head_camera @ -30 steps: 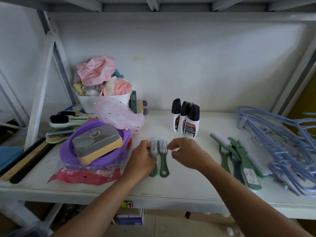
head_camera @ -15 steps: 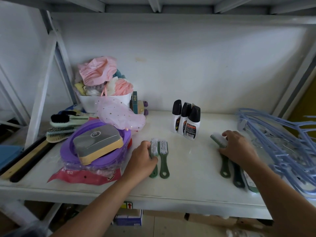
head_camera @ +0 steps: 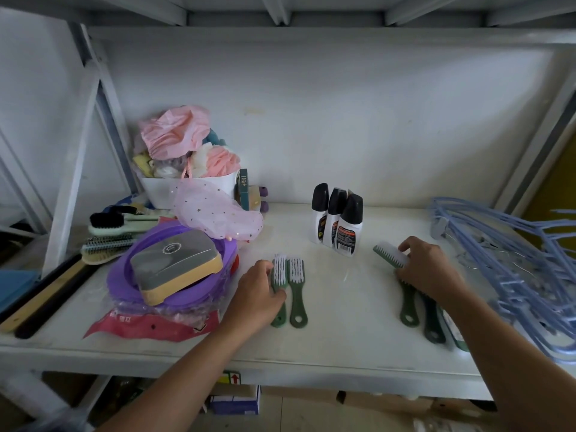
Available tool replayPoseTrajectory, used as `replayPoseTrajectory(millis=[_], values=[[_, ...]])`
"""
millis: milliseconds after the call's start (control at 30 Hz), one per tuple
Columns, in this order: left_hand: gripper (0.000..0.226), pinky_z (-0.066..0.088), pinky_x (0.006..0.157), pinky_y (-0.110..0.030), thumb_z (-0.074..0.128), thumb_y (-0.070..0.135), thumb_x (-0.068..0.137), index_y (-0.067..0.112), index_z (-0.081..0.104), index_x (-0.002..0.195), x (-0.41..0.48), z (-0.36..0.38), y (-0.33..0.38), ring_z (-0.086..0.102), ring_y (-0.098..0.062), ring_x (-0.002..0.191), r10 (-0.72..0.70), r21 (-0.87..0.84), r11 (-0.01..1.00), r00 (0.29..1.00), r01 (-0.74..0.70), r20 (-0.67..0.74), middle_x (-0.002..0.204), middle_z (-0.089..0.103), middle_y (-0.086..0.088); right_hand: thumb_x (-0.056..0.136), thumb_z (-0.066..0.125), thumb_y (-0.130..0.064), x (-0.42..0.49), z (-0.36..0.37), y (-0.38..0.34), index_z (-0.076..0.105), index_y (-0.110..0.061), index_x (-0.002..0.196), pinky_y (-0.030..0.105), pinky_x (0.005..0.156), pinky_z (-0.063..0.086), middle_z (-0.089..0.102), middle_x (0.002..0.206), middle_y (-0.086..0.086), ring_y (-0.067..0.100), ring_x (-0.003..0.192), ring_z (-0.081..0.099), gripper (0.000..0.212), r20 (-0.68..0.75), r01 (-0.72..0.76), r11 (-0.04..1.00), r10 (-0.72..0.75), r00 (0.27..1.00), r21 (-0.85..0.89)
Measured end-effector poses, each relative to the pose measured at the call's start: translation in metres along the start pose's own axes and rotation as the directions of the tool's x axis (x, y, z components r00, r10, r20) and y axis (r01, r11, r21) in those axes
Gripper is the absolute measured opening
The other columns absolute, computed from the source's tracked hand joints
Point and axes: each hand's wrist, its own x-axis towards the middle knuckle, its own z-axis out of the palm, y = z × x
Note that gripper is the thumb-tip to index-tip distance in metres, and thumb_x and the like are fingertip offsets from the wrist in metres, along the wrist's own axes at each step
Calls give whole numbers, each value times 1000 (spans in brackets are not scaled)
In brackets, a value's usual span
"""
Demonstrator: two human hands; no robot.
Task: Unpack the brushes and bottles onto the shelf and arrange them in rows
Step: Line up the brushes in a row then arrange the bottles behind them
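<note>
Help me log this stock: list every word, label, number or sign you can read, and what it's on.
Nothing reads as words.
Bottles: label print blurred.
Red packet: white characters, blurred.
Green box: vertical characters, too small.
Carton below: red up-arrow sign.

The shelf (head_camera: 343, 338) is white painted metal, dull and a bit scuffed. The brushes (head_camera: 297, 294) are smooth green plastic with stiff white bristles. The bottles (head_camera: 346, 232) are white plastic with shiny black caps. The hangers (head_camera: 498, 260) look like smooth blue plastic. The purple bowls (head_camera: 124, 275) are plastic, under clear, shiny, crinkly wrap (head_camera: 196, 310). The long stick (head_camera: 40, 296) looks like pale wood.
</note>
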Motion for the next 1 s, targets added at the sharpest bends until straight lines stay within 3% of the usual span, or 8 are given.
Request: replayPoseTrajectory(millis=[200, 333, 433, 533, 667, 767, 867, 1000], values=[[35, 57, 79, -29, 68, 18, 88, 22, 53, 120, 2, 1, -2, 62, -6, 97, 9, 26, 1000, 1000, -8, -5, 113, 63, 7, 78, 83, -25, 1, -10, -4, 58, -18, 126, 19, 51, 42, 71, 108, 8, 14, 74, 62, 55, -94, 59, 961, -35, 995, 269], [35, 59, 78, -30, 68, 20, 90, 22, 52, 121, 2, 1, -2, 63, -5, 96, 5, 26, 1000, 1000, -5, 4, 111, 62, 8, 80, 81, -30, -6, -25, -20, 58, -20, 126, 37, 69, 56, 72, 104, 5, 18, 76, 66, 52, -255, 88, 909, 20, 967, 408], [35, 59, 74, -28, 67, 19, 90, 22, 53, 121, 2, 1, 0, 64, -6, 92, 1, 29, 1000, 1000, 0, -3, 110, 63, 8, 82, 79, -34, -15, -38, -33, 57, -20, 128, 28, 65, 52, 69, 102, 2, 5, 74, 64, 53, -354, 135, 843, 70, 933, 520], [36, 59, 71, -26, 66, 15, 89, 22, 52, 122, 3, 2, 0, 65, -6, 91, -11, 24, 1000, 1000, 11, 7, 111, 63, 7, 83, 78, -35, -32, -51, -51, 55, -25, 127, 13, 58, 41, 67, 98, -7, -8, 72, 60, 51, -407, 217, 783, 49, 912, 583], [37, 60, 72, -30, 65, 14, 88, 21, 52, 122, 3, 2, -1, 65, -6, 92, -17, 23, 1000, 1000, 16, 17, 111, 64, 7, 80, 79, -41, -55, -53, -74, 52, -33, 128, 17, 60, 47, 65, 96, -13, -5, 73, 63, 56, -412, 317, 789, -90, 907, 526], [35, 61, 75, -39, 64, 15, 86, 22, 52, 118, 3, 2, -2, 65, -7, 93, -17, 16, 1000, 1000, 17, 23, 108, 64, 6, 78, 79, -42, -71, -42, -85, 47, -39, 127, 15, 59, 47, 63, 92, -13, 0, 69, 64, 59, -344, 372, 814, -228, 911, 446], [37, 61, 79, -40, 65, 17, 86, 22, 51, 120, 3, 2, -3, 64, -9, 97, -17, 7, 1000, 999, 16, 33, 110, 63, 5, 80, 77, -45, -76, -18, -88, 38, -38, 133, 27, 69, 58, 66, 101, -9, 5, 73, 65, 66, -99, 350, 884, -336, 937, 311], [39, 59, 87, -39, 68, 17, 89, 20, 51, 123, 3, 2, -3, 64, -11, 104, -5, -19, 1000, 999, 6, 42, 114, 63, 5, 83, 75, -43, -71, 13, -82, 34, -26, 139, 30, 69, 61, 68, 113, 7, 17, 79, 67, 71, 163, 278, 953, -296, 941, 120]])
